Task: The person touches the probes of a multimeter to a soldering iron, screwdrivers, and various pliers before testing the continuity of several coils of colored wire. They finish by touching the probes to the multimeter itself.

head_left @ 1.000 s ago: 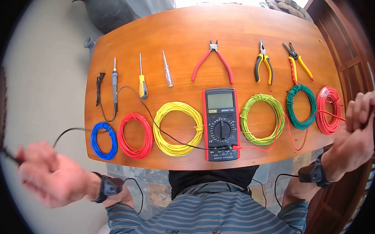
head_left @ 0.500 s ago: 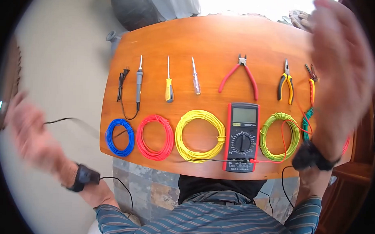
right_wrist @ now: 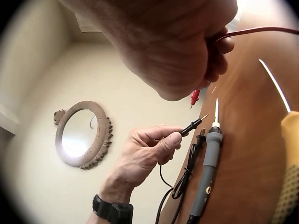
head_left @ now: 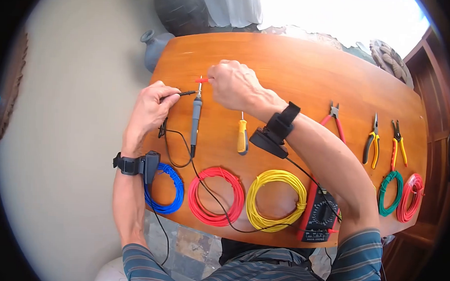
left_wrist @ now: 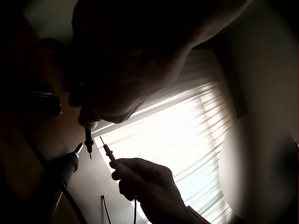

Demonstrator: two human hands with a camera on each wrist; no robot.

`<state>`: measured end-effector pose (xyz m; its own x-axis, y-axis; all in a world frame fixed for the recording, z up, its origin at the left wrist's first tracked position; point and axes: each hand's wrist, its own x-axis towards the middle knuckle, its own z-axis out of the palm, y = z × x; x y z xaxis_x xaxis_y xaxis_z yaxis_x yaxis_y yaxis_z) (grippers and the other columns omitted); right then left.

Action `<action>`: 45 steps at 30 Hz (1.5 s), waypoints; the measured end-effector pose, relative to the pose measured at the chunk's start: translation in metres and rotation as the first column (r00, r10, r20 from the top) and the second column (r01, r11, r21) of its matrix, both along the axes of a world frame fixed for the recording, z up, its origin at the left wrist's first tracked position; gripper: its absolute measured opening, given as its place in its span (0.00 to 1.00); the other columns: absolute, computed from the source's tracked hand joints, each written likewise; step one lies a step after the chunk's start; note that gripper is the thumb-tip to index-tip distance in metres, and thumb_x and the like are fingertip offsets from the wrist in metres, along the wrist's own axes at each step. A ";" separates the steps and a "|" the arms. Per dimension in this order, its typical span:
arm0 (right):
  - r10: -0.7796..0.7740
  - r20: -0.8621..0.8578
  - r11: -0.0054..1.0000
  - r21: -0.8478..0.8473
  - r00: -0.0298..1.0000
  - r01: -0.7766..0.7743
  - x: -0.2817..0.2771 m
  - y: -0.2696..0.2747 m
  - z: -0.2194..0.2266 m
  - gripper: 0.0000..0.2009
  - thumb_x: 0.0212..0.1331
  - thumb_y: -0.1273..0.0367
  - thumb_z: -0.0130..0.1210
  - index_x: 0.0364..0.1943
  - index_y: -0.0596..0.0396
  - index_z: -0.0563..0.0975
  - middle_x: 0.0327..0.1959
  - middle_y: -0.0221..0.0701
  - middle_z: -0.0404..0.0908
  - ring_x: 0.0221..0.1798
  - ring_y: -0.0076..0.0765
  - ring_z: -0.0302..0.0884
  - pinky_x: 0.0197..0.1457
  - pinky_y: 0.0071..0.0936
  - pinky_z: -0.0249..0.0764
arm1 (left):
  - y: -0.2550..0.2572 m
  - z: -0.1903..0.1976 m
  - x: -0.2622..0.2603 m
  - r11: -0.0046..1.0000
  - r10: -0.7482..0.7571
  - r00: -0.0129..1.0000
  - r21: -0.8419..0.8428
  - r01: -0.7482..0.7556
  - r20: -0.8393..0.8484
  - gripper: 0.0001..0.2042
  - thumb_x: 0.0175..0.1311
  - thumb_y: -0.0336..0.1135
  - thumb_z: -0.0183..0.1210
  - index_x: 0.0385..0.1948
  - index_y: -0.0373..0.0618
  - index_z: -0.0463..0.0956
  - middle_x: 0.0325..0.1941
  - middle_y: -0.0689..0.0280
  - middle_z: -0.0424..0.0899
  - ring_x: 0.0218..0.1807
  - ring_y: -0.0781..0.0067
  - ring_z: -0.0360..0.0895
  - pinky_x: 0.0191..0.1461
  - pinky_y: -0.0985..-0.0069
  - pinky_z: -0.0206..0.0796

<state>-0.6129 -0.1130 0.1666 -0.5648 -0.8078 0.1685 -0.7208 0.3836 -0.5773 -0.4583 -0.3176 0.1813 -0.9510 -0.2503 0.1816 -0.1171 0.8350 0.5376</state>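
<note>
Your left hand (head_left: pixel 153 107) pinches the black test probe (right_wrist: pixel 191 126), your right hand (head_left: pixel 234 86) the red test probe (head_left: pixel 202 80), both near the soldering iron (head_left: pixel 196 119) on the table (head_left: pixel 297 68). I'd steady both wrists, keep those probes apart.

both hands (head_left: pixel 153 106) (head_left: pixel 236 86) pinch, near and facing each other.

Glossy wood table (head_left: pixel 297 68) under a matt grey plastic soldering iron (head_left: pixel 196 119)!
Left of the iron, here's a smooth black plastic probe (right_wrist: pixel 192 126), metal-tipped; right, a screwdriver (head_left: pixel 242 136), shaft shiny metal.
</note>
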 end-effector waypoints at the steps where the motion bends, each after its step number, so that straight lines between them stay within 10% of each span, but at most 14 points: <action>1: 0.002 -0.011 1.000 0.026 1.000 -0.002 -0.001 -0.006 -0.006 0.09 0.66 0.71 0.56 0.37 0.64 0.85 0.40 0.54 0.86 0.44 0.66 0.85 0.47 0.56 0.81 | 0.000 -0.002 -0.001 1.000 0.010 0.999 -0.029 -0.009 0.031 0.08 0.70 0.30 0.68 0.46 0.38 0.90 0.31 0.61 0.81 0.33 0.67 0.77 0.39 0.67 0.69; 13: -0.030 -0.119 0.996 0.080 0.992 0.040 -0.015 0.014 -0.013 0.08 0.61 0.72 0.56 0.35 0.62 0.85 0.40 0.52 0.85 0.44 0.65 0.84 0.46 0.55 0.81 | 0.017 -0.002 0.002 0.962 0.087 0.996 -0.264 -0.076 0.030 0.08 0.70 0.33 0.67 0.44 0.41 0.90 0.33 0.58 0.83 0.37 0.53 0.81 0.42 0.60 0.72; 19: -0.065 -0.048 0.987 0.145 0.997 0.072 -0.024 0.063 0.008 0.10 0.63 0.71 0.57 0.29 0.63 0.84 0.26 0.51 0.82 0.37 0.63 0.83 0.44 0.52 0.79 | 0.058 -0.004 -0.009 0.973 -0.214 0.975 -0.105 0.206 -0.065 0.07 0.69 0.28 0.67 0.44 0.40 0.90 0.30 0.60 0.79 0.32 0.59 0.79 0.38 0.63 0.70; 28: 0.001 -0.058 0.957 0.291 0.998 0.016 -0.026 0.091 -0.007 0.09 0.62 0.73 0.58 0.39 0.61 0.89 0.40 0.52 0.87 0.44 0.61 0.85 0.47 0.50 0.82 | 0.080 -0.018 -0.025 0.939 -0.249 0.962 -0.216 0.267 0.111 0.08 0.71 0.36 0.66 0.42 0.46 0.91 0.35 0.57 0.84 0.41 0.48 0.86 0.45 0.55 0.78; 45: -0.146 0.009 0.969 0.203 0.989 0.141 -0.047 0.163 -0.010 0.08 0.62 0.72 0.61 0.38 0.62 0.88 0.35 0.51 0.87 0.42 0.60 0.86 0.48 0.48 0.81 | 0.135 -0.030 -0.080 0.937 -0.309 0.951 -0.165 0.309 0.030 0.08 0.70 0.35 0.67 0.43 0.44 0.90 0.35 0.58 0.86 0.40 0.50 0.85 0.44 0.57 0.77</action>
